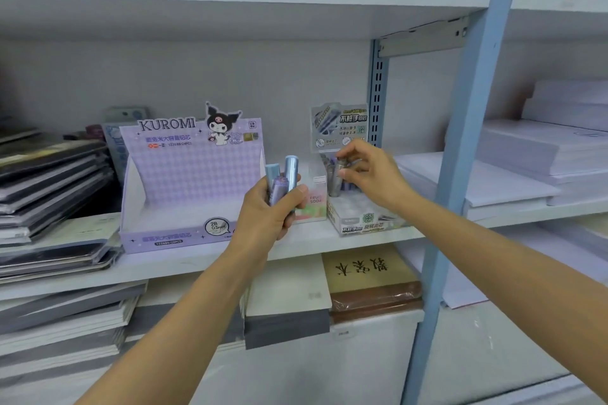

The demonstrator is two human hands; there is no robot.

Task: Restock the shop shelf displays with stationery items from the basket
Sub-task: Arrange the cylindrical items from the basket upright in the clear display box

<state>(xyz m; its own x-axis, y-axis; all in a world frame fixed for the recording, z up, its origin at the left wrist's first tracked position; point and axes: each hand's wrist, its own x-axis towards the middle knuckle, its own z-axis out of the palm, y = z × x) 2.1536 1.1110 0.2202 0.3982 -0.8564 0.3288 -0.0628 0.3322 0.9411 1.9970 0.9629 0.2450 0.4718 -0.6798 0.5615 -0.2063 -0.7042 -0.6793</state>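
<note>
Light: bright, cool, even, from above. Shadows: soft band beneath the upper shelf (230, 16); dark pocket behind the notebook stacks (49, 174) to your left. Focus: centre printing legible; the lead tube (335, 179) in your right hand (371, 174) smeared. Edges: wide-angle bend, blue upright (464, 158) leaning, corners soft.

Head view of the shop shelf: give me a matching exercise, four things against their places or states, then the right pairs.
1 purple Kuromi cardboard display box
2 left hand
3 right hand
4 brown-wrapped paper pad

A pinches a grey tube
B below the middle shelf
C grips blue and purple tubes
D on the middle shelf, left of both hands

Pairs: 1-D, 2-C, 3-A, 4-B
</note>
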